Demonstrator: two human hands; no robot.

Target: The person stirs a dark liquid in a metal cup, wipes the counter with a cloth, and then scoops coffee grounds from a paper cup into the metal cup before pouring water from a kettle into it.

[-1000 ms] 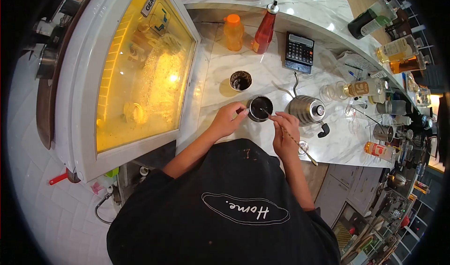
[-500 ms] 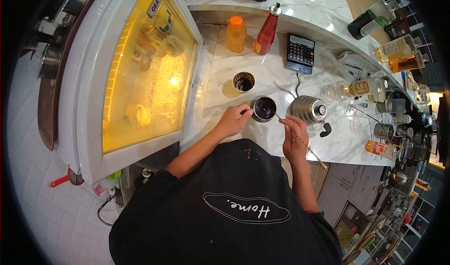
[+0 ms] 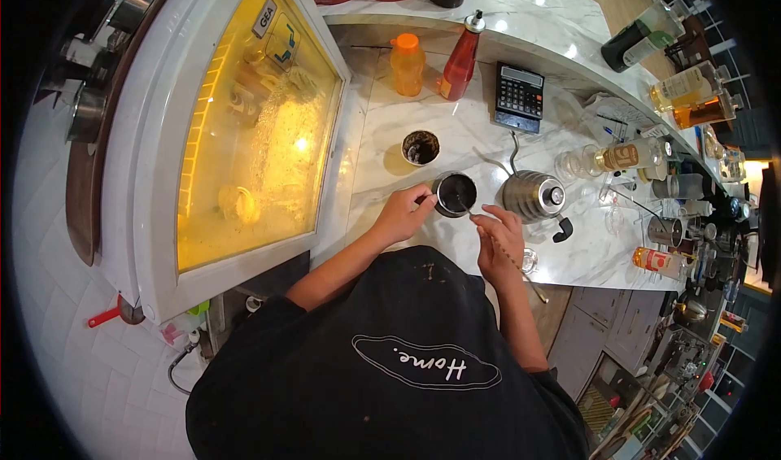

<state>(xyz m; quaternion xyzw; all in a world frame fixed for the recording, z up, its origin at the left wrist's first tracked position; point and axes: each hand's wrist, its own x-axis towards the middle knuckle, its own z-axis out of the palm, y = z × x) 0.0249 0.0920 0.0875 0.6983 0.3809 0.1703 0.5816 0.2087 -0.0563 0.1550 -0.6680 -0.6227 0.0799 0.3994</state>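
My left hand (image 3: 405, 216) is closed on the handle of a small metal pitcher (image 3: 446, 211) that stands upright near the counter's front and holds dark liquid. Between the fingers of my right hand (image 3: 500, 236) is a long bar spoon (image 3: 534, 286) with a twisted shaft. Its lower end dips into the pitcher, where the tip is hidden in the liquid. Just behind the pitcher is a cup (image 3: 420, 163) with dark residue inside. To the right of the pitcher sits a steel gooseneck kettle (image 3: 530, 196) with a black handle.
An orange bottle (image 3: 407, 68), a red pump bottle (image 3: 460, 61) and a calculator (image 3: 519, 94) line the back of the marble counter (image 3: 382, 118). A glass-door fridge (image 3: 268, 151) flanks the left side. Several glass bottles and metal vessels crowd the right.
My right hand has shifted slightly left and lower, swinging the bar spoon within the pitcher. My left hand keeps its grip on the handle. The whole view has moved slightly.
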